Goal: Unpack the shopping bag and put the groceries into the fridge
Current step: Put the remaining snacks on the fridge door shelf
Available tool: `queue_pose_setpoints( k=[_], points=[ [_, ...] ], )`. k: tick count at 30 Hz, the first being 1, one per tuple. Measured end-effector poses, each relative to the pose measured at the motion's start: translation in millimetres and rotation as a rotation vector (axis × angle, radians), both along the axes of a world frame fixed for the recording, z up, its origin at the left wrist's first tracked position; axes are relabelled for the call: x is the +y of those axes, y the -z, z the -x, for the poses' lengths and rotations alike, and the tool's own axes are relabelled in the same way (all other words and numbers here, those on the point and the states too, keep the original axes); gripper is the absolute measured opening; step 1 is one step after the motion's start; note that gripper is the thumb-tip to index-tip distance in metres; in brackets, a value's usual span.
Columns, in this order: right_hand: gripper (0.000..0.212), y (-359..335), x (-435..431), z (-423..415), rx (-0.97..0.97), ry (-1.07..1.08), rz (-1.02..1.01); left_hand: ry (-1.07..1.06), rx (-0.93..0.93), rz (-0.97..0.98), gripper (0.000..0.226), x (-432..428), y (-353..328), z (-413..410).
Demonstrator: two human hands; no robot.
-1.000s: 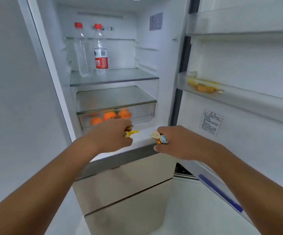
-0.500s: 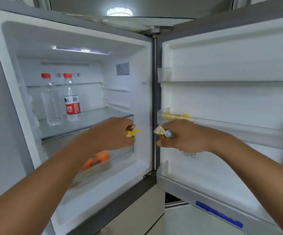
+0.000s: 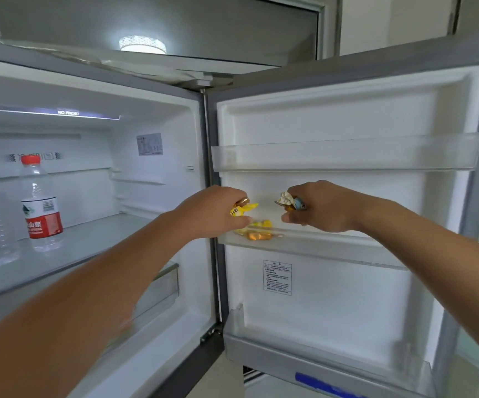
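The fridge stands open with its door [image 3: 347, 116] swung out to the right. My left hand [image 3: 212, 211] grips yellow-wrapped candies [image 3: 242, 208] just above the left end of the middle door shelf [image 3: 333, 248]. My right hand [image 3: 321, 208] grips candies in white and blue wrappers [image 3: 291, 201] over the same shelf. A few yellow and orange candies [image 3: 257, 232] lie in that shelf between and below my hands.
Two red-capped water bottles [image 3: 41, 205] stand on the glass shelf [image 3: 89, 248] inside the fridge at left. An upper door shelf [image 3: 347, 156] and a bottom door shelf [image 3: 318, 357] hold nothing I can see. A drawer front [image 3: 160, 291] shows under my left forearm.
The view has swung up and to the right, from the fridge interior to the door. Both hands rose and moved right with their candies to the middle door shelf.
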State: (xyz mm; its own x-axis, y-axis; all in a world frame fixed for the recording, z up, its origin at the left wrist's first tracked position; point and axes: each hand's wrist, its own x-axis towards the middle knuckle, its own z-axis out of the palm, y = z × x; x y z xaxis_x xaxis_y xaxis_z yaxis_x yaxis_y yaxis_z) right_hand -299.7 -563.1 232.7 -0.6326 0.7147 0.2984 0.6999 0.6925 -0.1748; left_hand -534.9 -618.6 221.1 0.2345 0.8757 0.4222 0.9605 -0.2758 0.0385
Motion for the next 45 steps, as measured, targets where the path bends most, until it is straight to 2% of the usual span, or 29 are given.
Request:
queue_pose_setpoints(
  k=[8, 13, 17, 22, 26, 30, 37, 45],
  points=[
    [0.028, 8.0, 51.9, 8.1, 0.029, 0.053, 0.161, -0.011, 0.038, 0.009, 0.043, 39.0, 1.0, -2.7],
    [0.029, 8.8, 64.5, 10.5, -0.028, 0.055, 0.089, -0.026, 0.082, -0.003, 0.043, 52.8, -1.9, -2.8],
    [0.025, 13.5, 64.3, -0.5, 0.045, 0.068, 0.188, -0.01, 0.11, 0.01, 0.044, 67.5, -3.3, -6.8],
    [0.033, 16.9, 57.7, -18.5, -0.015, 0.103, 0.035, 0.036, 0.138, 0.047, 0.041, 91.3, -1.7, -18.4],
    [0.029, 17.9, 55.0, -23.0, -0.036, 0.144, 0.07, 0.048, 0.169, 0.061, 0.041, 106.4, 1.8, -26.7],
    [0.039, 19.8, 59.8, -8.1, -0.065, 0.132, 0.104, 0.057, 0.166, 0.051, 0.04, 111.0, 6.4, -26.1],
    [0.043, 25.2, 63.8, 5.8, 0.009, 0.026, 0.092, 0.053, 0.142, 0.065, 0.041, 108.7, 10.1, -12.9],
    [0.041, 18.1, 51.0, -34.0, 0.074, 0.057, 0.055, 0.087, 0.116, 0.181, 0.042, 112.2, 5.1, -39.9]
  ],
)
